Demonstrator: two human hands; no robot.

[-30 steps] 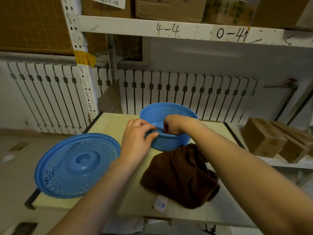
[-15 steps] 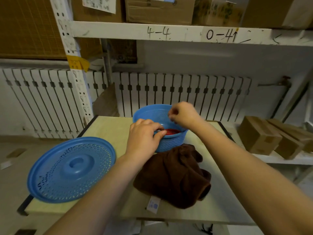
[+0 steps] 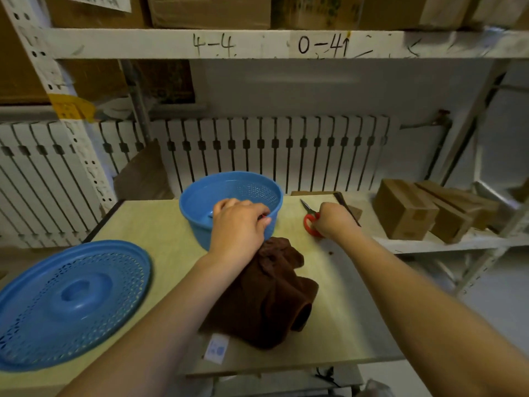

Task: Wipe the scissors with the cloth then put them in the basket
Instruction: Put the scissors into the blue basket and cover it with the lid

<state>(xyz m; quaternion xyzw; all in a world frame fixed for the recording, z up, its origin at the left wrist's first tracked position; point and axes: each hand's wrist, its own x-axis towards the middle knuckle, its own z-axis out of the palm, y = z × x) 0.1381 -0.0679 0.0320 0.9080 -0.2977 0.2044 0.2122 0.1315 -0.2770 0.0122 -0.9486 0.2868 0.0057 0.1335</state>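
Head cam: worktop (image 3: pixel 148 224) first, then the blue lid (image 3: pixel 68 302), brown cloth (image 3: pixel 272 296) and basket (image 3: pixel 229 193). My left hand (image 3: pixel 237 224) has its fingers curled over the basket's front rim. Right hand (image 3: pixel 333 220) fingers are clamped on the red-handled scissors (image 3: pixel 310 217), lying just right of the basket.

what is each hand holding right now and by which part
The right hand grips the red-handled scissors by the handle loops. The left hand grips the blue basket at its near rim.
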